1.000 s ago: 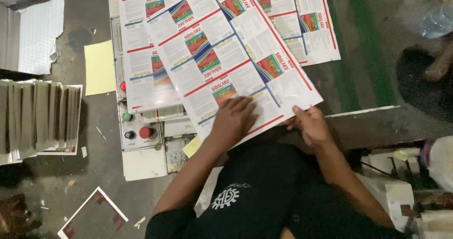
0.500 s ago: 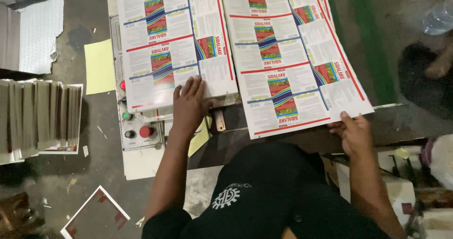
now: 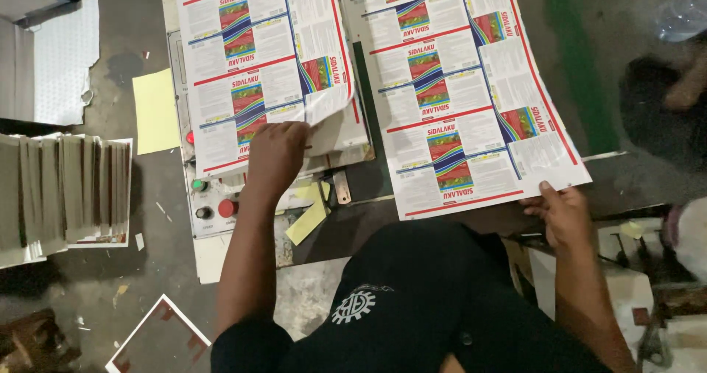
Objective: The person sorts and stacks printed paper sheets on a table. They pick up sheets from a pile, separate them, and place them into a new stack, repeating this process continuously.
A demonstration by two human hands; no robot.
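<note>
You look down on a dim workshop scene; the glossy white printed sheets (image 3: 471, 93) catch the most light, with faint glare. The grey concrete floor (image 3: 88, 299) lies in shadow. The right edge blurs, and the corners darken.

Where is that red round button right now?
In the head view, the red button sits on the white control panel, lower left, just left of the left hand's wrist, beside a dark button.
</note>
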